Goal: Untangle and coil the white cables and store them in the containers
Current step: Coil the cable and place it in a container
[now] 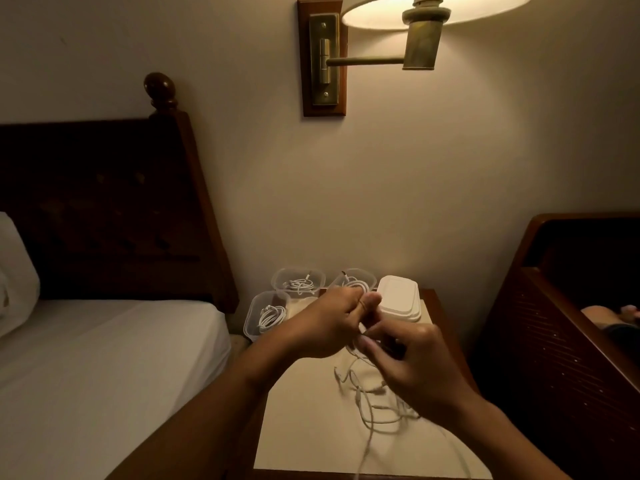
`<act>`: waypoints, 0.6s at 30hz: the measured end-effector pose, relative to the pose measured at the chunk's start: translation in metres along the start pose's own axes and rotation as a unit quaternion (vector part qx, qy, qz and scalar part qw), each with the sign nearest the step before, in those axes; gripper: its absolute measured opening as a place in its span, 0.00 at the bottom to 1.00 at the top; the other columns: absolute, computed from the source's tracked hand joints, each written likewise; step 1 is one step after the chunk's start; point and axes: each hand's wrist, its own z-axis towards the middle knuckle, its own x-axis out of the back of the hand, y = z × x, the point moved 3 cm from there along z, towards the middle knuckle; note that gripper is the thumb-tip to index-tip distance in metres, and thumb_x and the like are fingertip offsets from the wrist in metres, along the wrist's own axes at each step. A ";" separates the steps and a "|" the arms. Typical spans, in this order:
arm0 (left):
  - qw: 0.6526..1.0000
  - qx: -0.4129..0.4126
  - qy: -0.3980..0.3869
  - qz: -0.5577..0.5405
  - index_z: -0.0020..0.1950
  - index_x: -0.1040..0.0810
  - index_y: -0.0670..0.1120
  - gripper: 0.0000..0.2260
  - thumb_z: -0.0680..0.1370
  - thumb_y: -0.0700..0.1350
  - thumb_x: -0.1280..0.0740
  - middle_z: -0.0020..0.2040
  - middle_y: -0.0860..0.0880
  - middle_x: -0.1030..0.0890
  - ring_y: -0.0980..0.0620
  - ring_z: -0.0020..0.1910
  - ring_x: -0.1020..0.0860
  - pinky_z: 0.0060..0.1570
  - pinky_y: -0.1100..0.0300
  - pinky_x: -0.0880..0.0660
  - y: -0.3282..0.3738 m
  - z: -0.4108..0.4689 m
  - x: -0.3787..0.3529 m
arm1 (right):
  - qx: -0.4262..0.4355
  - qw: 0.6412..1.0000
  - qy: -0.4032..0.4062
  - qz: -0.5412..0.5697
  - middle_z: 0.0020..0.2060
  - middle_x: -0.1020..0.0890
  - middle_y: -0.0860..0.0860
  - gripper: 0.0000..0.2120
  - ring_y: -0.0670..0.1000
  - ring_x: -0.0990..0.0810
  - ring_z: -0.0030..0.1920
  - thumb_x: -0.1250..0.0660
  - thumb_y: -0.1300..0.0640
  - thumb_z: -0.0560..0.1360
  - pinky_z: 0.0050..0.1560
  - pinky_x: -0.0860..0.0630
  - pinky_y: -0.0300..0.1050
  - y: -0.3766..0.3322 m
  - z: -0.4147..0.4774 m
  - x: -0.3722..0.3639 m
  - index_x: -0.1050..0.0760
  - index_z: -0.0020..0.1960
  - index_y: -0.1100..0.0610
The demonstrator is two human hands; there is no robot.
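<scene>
Both hands meet over the nightstand. My left hand pinches a small coil of white cable at its fingertips. My right hand grips the same cable just below. From the hands a loose tangle of white cables trails down onto the white tabletop and off its front edge. Three clear plastic containers stand at the back: one and another by the wall, a third nearer left, each holding a coiled white cable.
A stack of white lids lies at the back right of the nightstand. A bed with a dark wooden headboard is on the left. A second dark wooden headboard stands right. A brass wall lamp hangs above.
</scene>
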 end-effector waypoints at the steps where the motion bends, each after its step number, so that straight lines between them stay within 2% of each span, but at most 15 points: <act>1: 1.000 0.014 -0.023 0.006 0.50 0.23 0.41 0.21 0.87 0.55 0.47 0.40 0.44 0.16 0.46 0.38 0.17 0.42 0.45 0.19 -0.001 -0.002 -0.001 | 0.018 1.000 0.008 -0.019 0.35 0.18 0.41 0.02 0.45 0.20 0.33 0.25 0.55 0.75 0.31 0.28 0.34 0.000 0.002 0.006 0.16 0.47 0.53; 3: 0.997 0.038 -0.067 -0.009 0.46 0.24 0.44 0.20 0.88 0.52 0.48 0.32 0.53 0.18 0.58 0.31 0.22 0.38 0.56 0.25 0.000 -0.007 -0.003 | 0.056 0.997 0.022 -0.053 0.37 0.18 0.40 0.05 0.44 0.20 0.36 0.24 0.52 0.74 0.34 0.26 0.33 0.004 0.007 0.013 0.16 0.46 0.52; 4: 0.995 0.047 -0.084 -0.024 0.45 0.23 0.43 0.22 0.88 0.52 0.49 0.29 0.55 0.20 0.61 0.29 0.24 0.37 0.63 0.28 0.001 -0.009 -0.004 | 0.072 0.995 0.030 -0.060 0.38 0.18 0.41 0.06 0.43 0.19 0.37 0.24 0.51 0.73 0.35 0.24 0.34 0.006 0.009 0.015 0.16 0.46 0.53; 6: 0.989 0.054 -0.115 -0.073 0.47 0.20 0.39 0.28 0.87 0.55 0.51 0.27 0.52 0.24 0.56 0.26 0.27 0.33 0.62 0.32 -0.004 -0.008 -0.006 | 0.112 0.990 0.052 -0.067 0.39 0.19 0.44 0.06 0.41 0.19 0.40 0.24 0.54 0.72 0.38 0.24 0.31 0.012 0.014 0.016 0.16 0.46 0.56; 8: 0.981 0.055 -0.133 -0.130 0.47 0.19 0.38 0.33 0.86 0.61 0.52 0.29 0.40 0.29 0.48 0.25 0.33 0.30 0.56 0.35 -0.016 -0.006 -0.006 | 0.147 0.984 0.069 -0.070 0.41 0.18 0.48 0.06 0.40 0.20 0.42 0.23 0.59 0.72 0.42 0.25 0.29 0.016 0.020 0.018 0.16 0.47 0.60; 10: 0.964 0.070 -0.153 -0.204 0.49 0.21 0.34 0.36 0.84 0.66 0.51 0.32 0.34 0.32 0.46 0.25 0.40 0.28 0.54 0.40 -0.027 -0.007 -0.009 | 0.161 0.981 0.083 -0.065 0.42 0.18 0.50 0.06 0.41 0.20 0.44 0.23 0.62 0.71 0.43 0.24 0.31 0.022 0.024 0.019 0.16 0.48 0.61; 12: 0.930 0.075 -0.197 -0.302 0.50 0.24 0.31 0.37 0.84 0.66 0.49 0.31 0.31 0.36 0.45 0.24 0.43 0.26 0.55 0.43 -0.031 -0.010 -0.014 | 0.145 0.983 0.099 -0.046 0.42 0.17 0.50 0.06 0.43 0.19 0.43 0.23 0.61 0.72 0.42 0.22 0.36 0.027 0.028 0.018 0.16 0.47 0.60; 14: 0.888 0.063 -0.234 -0.390 0.44 0.24 0.38 0.30 0.85 0.62 0.50 0.26 0.39 0.42 0.51 0.22 0.44 0.25 0.59 0.44 -0.028 -0.015 -0.018 | 0.096 0.990 0.105 0.011 0.41 0.17 0.49 0.05 0.47 0.18 0.43 0.25 0.58 0.73 0.41 0.20 0.42 0.031 0.029 0.014 0.16 0.46 0.59; 16: 0.851 0.053 -0.236 -0.467 0.41 0.27 0.44 0.24 0.86 0.57 0.49 0.25 0.47 0.43 0.55 0.22 0.44 0.24 0.61 0.45 -0.026 -0.018 -0.020 | 0.048 0.992 0.092 0.074 0.42 0.17 0.50 0.06 0.49 0.17 0.45 0.29 0.57 0.76 0.43 0.20 0.43 0.035 0.029 0.005 0.17 0.48 0.60; 18: 0.825 0.043 -0.208 -0.524 0.39 0.30 0.45 0.21 0.87 0.55 0.47 0.24 0.49 0.43 0.56 0.21 0.42 0.23 0.63 0.44 -0.028 -0.018 -0.022 | 0.010 0.991 0.073 0.113 0.44 0.16 0.49 0.09 0.49 0.17 0.48 0.33 0.55 0.78 0.46 0.20 0.40 0.041 0.026 -0.007 0.17 0.53 0.59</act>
